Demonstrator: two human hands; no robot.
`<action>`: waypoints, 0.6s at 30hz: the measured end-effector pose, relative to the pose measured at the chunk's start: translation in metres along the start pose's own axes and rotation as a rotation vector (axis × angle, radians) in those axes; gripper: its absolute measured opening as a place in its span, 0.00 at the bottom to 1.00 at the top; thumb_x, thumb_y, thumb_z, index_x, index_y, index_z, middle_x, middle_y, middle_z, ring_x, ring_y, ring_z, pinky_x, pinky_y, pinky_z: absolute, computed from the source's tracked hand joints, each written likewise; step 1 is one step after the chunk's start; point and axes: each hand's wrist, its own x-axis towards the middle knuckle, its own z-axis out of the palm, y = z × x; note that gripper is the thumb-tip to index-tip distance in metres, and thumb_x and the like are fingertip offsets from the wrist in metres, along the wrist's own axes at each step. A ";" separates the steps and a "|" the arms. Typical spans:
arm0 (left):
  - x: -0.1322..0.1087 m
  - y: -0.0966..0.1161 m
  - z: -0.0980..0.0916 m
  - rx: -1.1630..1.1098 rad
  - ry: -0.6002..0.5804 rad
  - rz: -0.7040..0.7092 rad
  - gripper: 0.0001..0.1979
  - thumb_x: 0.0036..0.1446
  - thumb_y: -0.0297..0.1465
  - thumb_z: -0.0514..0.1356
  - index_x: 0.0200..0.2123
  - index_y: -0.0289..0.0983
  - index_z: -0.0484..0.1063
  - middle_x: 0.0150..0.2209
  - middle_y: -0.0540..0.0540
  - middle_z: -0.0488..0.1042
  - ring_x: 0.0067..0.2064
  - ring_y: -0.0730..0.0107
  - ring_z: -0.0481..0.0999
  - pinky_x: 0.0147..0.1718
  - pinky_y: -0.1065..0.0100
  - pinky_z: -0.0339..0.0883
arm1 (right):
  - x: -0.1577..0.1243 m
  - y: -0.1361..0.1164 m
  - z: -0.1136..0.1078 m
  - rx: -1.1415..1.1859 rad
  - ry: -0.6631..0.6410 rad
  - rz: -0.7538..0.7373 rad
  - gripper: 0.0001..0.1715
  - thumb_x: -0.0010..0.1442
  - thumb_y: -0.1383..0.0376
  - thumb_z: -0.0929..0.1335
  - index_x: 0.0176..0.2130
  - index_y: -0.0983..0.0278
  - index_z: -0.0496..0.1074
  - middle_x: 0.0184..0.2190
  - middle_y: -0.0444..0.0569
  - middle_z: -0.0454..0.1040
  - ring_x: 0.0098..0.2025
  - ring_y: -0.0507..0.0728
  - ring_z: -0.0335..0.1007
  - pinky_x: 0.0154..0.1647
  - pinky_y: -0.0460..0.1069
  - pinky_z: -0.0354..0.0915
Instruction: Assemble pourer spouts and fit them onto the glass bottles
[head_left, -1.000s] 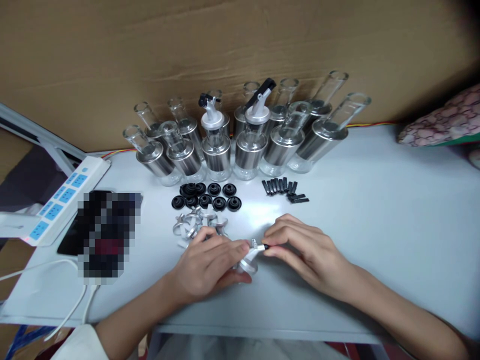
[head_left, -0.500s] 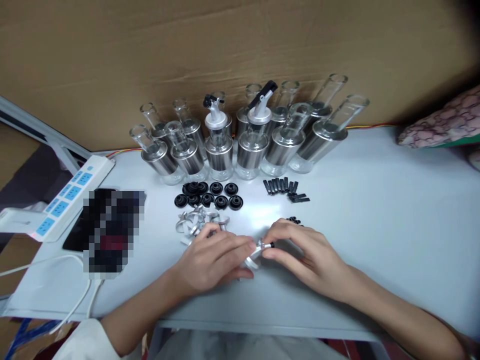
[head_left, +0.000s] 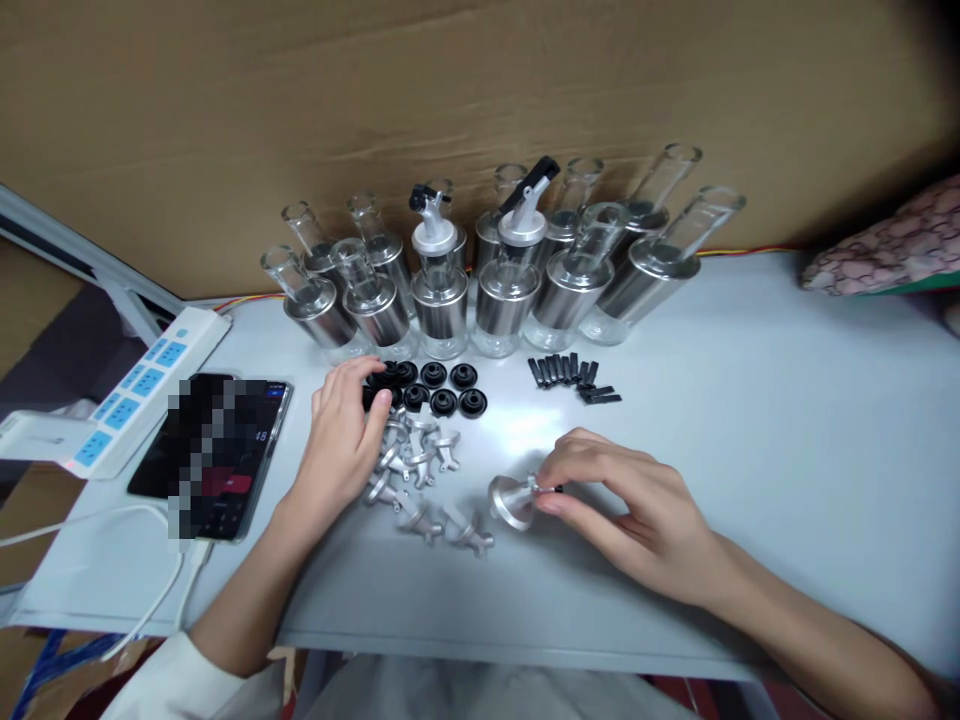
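1. Brown cardboard [head_left: 480, 80] stands behind everything, at 12 o'clock.
2. Pale counter [head_left: 787, 450] below it; clock directions run from its middle.
3. Glass bottles [head_left: 505, 303] with steel sleeves stand at 12 o'clock, two front ones topped by silver-and-black fittings [head_left: 523, 228].
4. White power strip [head_left: 135, 390], just past 9 o'clock.
5. Left hand [head_left: 341, 430] at 9 o'clock: its fingers are at the leftmost black caps [head_left: 434, 375], thumb spread from forefinger; whether they grip one, I cannot tell.
6. Right hand [head_left: 637, 515] at 4 o'clock: thumb and forefinger pinch a silver spout [head_left: 513, 501] by its narrow end.
7. Phone [head_left: 232, 465], partly blurred, at 9 o'clock.
8. That pinched spout sits near the middle, towards 5 o'clock, its round base facing left; loose spouts [head_left: 421, 465] lie at 8 o'clock.
9. Those caps cluster at 10 o'clock.
10. Small black sticks [head_left: 556, 370] lie at 2 o'clock.
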 end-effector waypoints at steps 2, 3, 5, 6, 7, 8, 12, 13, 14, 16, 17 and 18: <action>0.000 0.001 0.000 0.095 -0.087 0.054 0.15 0.66 0.35 0.45 0.49 0.39 0.66 0.57 0.40 0.63 0.60 0.54 0.59 0.55 0.50 0.54 | 0.000 0.000 -0.001 0.004 0.002 0.000 0.05 0.62 0.71 0.65 0.39 0.62 0.66 0.28 0.45 0.72 0.29 0.52 0.67 0.31 0.48 0.65; 0.001 0.002 0.001 0.130 -0.115 0.071 0.15 0.66 0.35 0.45 0.48 0.39 0.67 0.58 0.40 0.63 0.61 0.53 0.58 0.55 0.49 0.53 | 0.000 -0.001 -0.001 0.004 0.006 0.000 0.05 0.62 0.71 0.65 0.39 0.62 0.66 0.28 0.45 0.72 0.29 0.52 0.67 0.31 0.48 0.65; 0.001 0.002 0.001 0.174 -0.118 0.093 0.16 0.66 0.34 0.46 0.49 0.38 0.68 0.57 0.39 0.64 0.61 0.51 0.59 0.53 0.49 0.55 | 0.000 -0.001 -0.002 0.002 0.015 -0.002 0.06 0.61 0.71 0.66 0.39 0.62 0.66 0.27 0.45 0.72 0.28 0.52 0.66 0.30 0.48 0.64; 0.001 0.002 0.001 0.185 -0.097 0.103 0.15 0.65 0.34 0.47 0.49 0.38 0.69 0.56 0.38 0.65 0.60 0.51 0.60 0.52 0.49 0.56 | 0.000 -0.001 -0.002 0.002 0.020 -0.003 0.06 0.61 0.71 0.66 0.39 0.62 0.66 0.27 0.45 0.72 0.28 0.52 0.66 0.30 0.48 0.64; 0.001 0.001 0.001 0.190 -0.065 0.114 0.15 0.65 0.34 0.48 0.49 0.37 0.69 0.55 0.37 0.66 0.58 0.51 0.63 0.51 0.50 0.57 | 0.000 -0.001 -0.002 0.002 0.024 -0.003 0.06 0.60 0.72 0.66 0.39 0.62 0.66 0.27 0.45 0.72 0.28 0.52 0.66 0.29 0.49 0.64; 0.002 0.001 0.001 0.186 -0.020 0.128 0.14 0.64 0.33 0.50 0.49 0.37 0.70 0.54 0.37 0.67 0.56 0.52 0.65 0.50 0.51 0.58 | 0.000 -0.002 -0.002 0.004 0.028 -0.002 0.07 0.60 0.72 0.66 0.38 0.62 0.66 0.27 0.45 0.72 0.28 0.53 0.66 0.29 0.49 0.65; 0.000 0.006 -0.004 0.013 0.216 0.201 0.11 0.61 0.27 0.54 0.44 0.40 0.74 0.49 0.42 0.71 0.50 0.60 0.70 0.45 0.59 0.64 | -0.001 -0.002 -0.001 0.058 0.089 0.026 0.10 0.58 0.75 0.67 0.37 0.61 0.65 0.28 0.45 0.72 0.30 0.53 0.69 0.31 0.50 0.67; -0.002 0.010 -0.005 -0.066 0.260 0.215 0.11 0.61 0.26 0.54 0.43 0.41 0.74 0.49 0.43 0.71 0.49 0.63 0.71 0.44 0.61 0.65 | -0.002 -0.002 -0.001 0.080 0.117 0.044 0.11 0.57 0.76 0.67 0.36 0.61 0.65 0.29 0.45 0.73 0.30 0.53 0.70 0.32 0.50 0.67; -0.004 0.014 -0.007 -0.146 0.286 0.222 0.12 0.61 0.24 0.55 0.42 0.42 0.75 0.48 0.45 0.72 0.48 0.65 0.72 0.44 0.63 0.66 | -0.003 -0.002 0.000 0.101 0.147 0.067 0.12 0.57 0.76 0.67 0.36 0.61 0.64 0.29 0.45 0.73 0.31 0.53 0.71 0.32 0.49 0.67; -0.008 0.024 -0.008 -0.291 0.281 0.212 0.13 0.60 0.22 0.55 0.41 0.42 0.75 0.48 0.46 0.72 0.48 0.68 0.72 0.44 0.65 0.67 | -0.005 -0.002 0.001 0.128 0.201 0.124 0.12 0.56 0.76 0.67 0.34 0.60 0.64 0.30 0.44 0.73 0.32 0.53 0.72 0.32 0.48 0.68; -0.010 0.029 -0.008 -0.358 0.260 0.195 0.12 0.60 0.22 0.55 0.41 0.42 0.76 0.47 0.47 0.73 0.48 0.68 0.72 0.45 0.66 0.67 | -0.006 -0.002 0.001 0.133 0.225 0.151 0.12 0.56 0.76 0.67 0.34 0.60 0.64 0.30 0.44 0.73 0.33 0.53 0.72 0.33 0.48 0.68; -0.012 0.034 -0.007 -0.430 0.232 0.166 0.12 0.60 0.23 0.56 0.40 0.42 0.76 0.46 0.47 0.73 0.49 0.68 0.73 0.46 0.66 0.68 | -0.007 -0.001 0.002 0.133 0.244 0.176 0.11 0.57 0.75 0.67 0.34 0.60 0.64 0.29 0.43 0.72 0.34 0.53 0.72 0.34 0.48 0.68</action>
